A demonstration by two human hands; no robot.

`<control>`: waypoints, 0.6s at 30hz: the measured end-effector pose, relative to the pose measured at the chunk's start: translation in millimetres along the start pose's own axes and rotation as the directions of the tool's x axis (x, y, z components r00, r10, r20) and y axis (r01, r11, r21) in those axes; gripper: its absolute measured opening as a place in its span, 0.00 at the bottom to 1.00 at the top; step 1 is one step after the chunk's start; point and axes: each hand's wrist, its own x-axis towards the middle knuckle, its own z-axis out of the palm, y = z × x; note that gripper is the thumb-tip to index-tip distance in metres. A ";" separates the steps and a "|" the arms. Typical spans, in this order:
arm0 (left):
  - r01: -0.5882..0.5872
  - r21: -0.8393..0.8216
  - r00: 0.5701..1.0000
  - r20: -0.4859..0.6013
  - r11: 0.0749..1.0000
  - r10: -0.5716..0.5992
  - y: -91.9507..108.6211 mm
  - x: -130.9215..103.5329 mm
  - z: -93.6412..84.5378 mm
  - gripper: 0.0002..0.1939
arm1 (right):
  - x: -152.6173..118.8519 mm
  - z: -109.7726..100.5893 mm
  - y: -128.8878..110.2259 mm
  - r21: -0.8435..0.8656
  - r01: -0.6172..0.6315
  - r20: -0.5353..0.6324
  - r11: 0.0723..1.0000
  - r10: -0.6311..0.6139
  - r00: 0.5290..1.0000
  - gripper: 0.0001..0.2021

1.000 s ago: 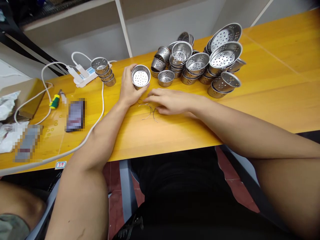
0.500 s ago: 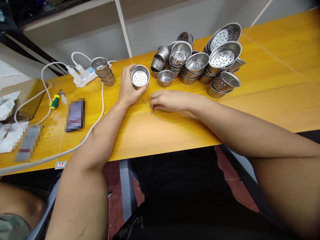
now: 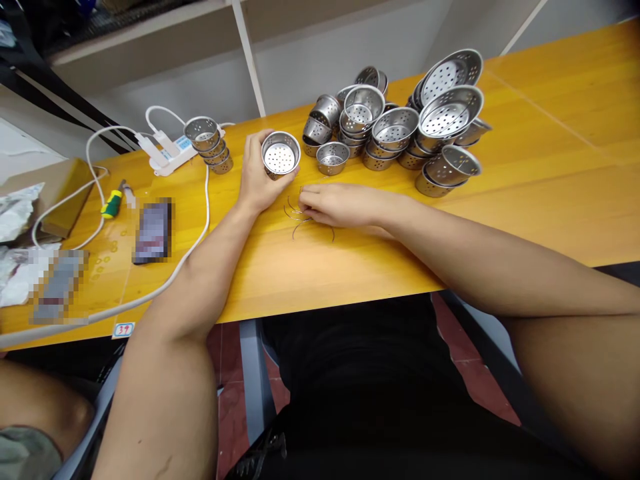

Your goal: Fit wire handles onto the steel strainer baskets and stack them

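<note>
So the left hand (image 3: 256,175) has its fingers and thumb wrapped around the side of a perforated metal cup (image 3: 281,157), which sits just to the right of the palm, open top showing and holes visible in the bottom. The right hand (image 3: 334,204) is palm down over the bench (image 3: 350,277), fingertips bunched at a few thin curved wires (image 3: 293,233) that fan out around them. Can't tell whether it's pinching those or only touching, the tips are hidden. Just beyond the right hand there's a small perforated cup (image 3: 333,159), and past that, off to the right, a whole pile of nested cups (image 3: 396,128). Left of the left hand is a cup stack (image 3: 216,145), then a power strip (image 3: 173,160), with a green-and-yellow screwdriver (image 3: 111,205) further left.
</note>
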 end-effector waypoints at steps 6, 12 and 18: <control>-0.025 0.011 0.999 -0.037 1.000 0.025 0.8 2.7 -0.7 0.54 | -7.6 -7.7 16.9 0.175 -0.024 -0.252 0.984 0.068 0.965 0.08; -0.026 0.006 0.999 -0.036 1.000 0.026 0.0 2.3 1.1 0.55 | -14.0 -8.7 36.5 0.271 -0.180 -0.338 0.946 0.269 0.902 0.16; -0.006 -0.028 0.999 -0.037 1.000 0.005 11.3 0.6 4.1 0.55 | -15.6 -12.1 43.0 0.235 -0.246 -0.373 0.940 0.321 0.871 0.23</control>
